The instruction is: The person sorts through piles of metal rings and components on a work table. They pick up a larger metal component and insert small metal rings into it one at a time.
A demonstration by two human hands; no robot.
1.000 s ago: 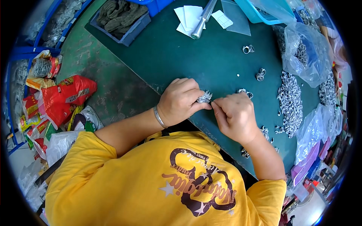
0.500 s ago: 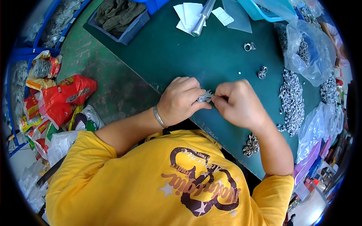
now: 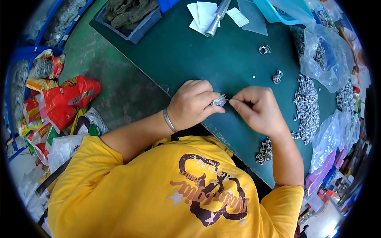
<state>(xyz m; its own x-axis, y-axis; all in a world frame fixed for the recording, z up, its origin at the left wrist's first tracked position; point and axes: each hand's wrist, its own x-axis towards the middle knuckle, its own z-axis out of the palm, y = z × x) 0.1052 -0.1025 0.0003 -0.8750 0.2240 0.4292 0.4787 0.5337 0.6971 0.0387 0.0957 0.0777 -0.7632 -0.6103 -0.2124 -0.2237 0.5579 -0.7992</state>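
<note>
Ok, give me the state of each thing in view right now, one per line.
Left hand: closed around a small bundle of metal clips.
Right hand: fingertips pinched beside the bundle.
Loose clip pile: spread on the green table.
Clear bag: open, crumpled, holding clips.
Grey bin: filled with dark pieces.
Metal rod: lying on paper sheets.

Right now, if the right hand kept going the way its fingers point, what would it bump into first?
The right hand points left, toward the small silvery metal bundle pinched in the left hand. It would likely meet that bundle first; their heights look alike, though depth is unclear.
</note>
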